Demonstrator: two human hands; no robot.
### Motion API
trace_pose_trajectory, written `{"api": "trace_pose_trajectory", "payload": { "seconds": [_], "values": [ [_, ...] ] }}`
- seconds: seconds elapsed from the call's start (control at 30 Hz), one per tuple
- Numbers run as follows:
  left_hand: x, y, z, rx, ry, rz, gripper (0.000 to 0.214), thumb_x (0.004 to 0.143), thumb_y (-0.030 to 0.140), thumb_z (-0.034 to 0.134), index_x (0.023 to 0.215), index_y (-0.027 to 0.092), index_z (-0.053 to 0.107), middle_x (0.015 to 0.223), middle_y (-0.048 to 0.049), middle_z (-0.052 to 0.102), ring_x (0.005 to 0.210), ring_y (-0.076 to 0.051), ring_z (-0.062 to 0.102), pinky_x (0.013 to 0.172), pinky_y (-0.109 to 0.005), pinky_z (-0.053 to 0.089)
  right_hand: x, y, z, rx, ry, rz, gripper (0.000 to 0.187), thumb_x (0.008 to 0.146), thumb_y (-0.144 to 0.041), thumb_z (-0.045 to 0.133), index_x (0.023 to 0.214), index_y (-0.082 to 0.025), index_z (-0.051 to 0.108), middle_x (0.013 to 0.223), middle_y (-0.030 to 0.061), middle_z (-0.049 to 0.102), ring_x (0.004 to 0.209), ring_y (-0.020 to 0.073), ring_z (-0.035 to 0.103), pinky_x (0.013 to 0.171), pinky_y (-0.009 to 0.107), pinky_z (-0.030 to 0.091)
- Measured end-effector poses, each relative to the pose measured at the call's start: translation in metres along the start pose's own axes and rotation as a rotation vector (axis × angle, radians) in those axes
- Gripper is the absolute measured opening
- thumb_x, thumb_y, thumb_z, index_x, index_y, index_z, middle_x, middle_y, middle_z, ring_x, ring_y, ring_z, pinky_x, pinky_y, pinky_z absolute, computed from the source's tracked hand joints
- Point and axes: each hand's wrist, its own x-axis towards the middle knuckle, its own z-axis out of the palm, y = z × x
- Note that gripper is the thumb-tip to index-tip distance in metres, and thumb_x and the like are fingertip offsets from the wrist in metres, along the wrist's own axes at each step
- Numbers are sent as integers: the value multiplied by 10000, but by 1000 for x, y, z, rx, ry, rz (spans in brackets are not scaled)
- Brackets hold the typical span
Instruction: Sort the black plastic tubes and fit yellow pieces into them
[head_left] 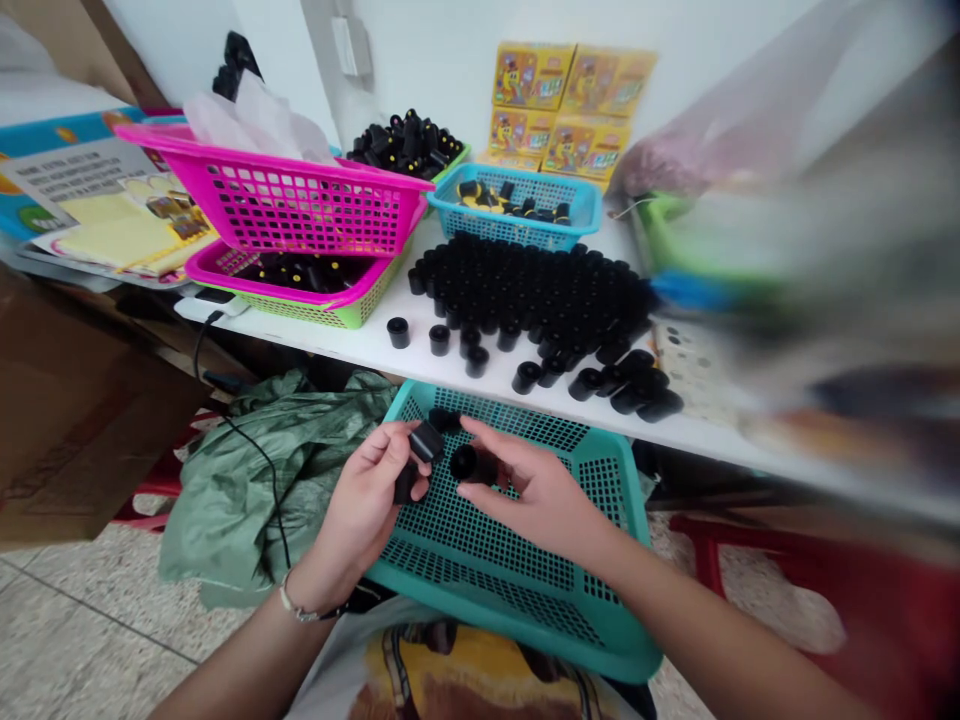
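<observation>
Gripping smooth black blocks (426, 441), the left hand (367, 470) faces the right hand (536, 485), curled round a hollow cylinder (465, 462); round caps (526, 377) stand near the white bench (322, 342)'s front edge, above speckled tiles (82, 600).

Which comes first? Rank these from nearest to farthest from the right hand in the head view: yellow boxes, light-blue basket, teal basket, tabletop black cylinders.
1. Teal basket: directly below the right hand.
2. Tabletop black cylinders: ahead, on the white table.
3. Light-blue basket: just behind the cylinders.
4. Yellow boxes: stacked at the back, by the wall.
</observation>
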Motion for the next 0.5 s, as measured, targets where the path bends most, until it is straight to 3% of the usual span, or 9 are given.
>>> {"api": "trace_pose_trajectory", "payload": {
  "seconds": [0.37, 0.5],
  "values": [
    [-4, -10, 0, 11, -6, 40, 352, 813, 505, 688, 950, 183, 648, 607, 24, 560, 511, -91, 496, 517, -209, 393, 3, -13, -3, 47, -160, 49, 245, 855, -339, 661, 1077, -256, 720, 953, 21, 685, 740, 145, 591, 617, 280, 500],
    [-4, -6, -3, 171, -55, 80, 272, 806, 433, 716, 792, 171, 645, 700, 0, 606, 508, -79, 477, 505, -214, 390, 3, -13, 0, 180, -162, 120, 221, 830, -364, 685, 1003, -228, 698, 967, 33, 655, 797, 149, 610, 672, 288, 530]
  ]
}}
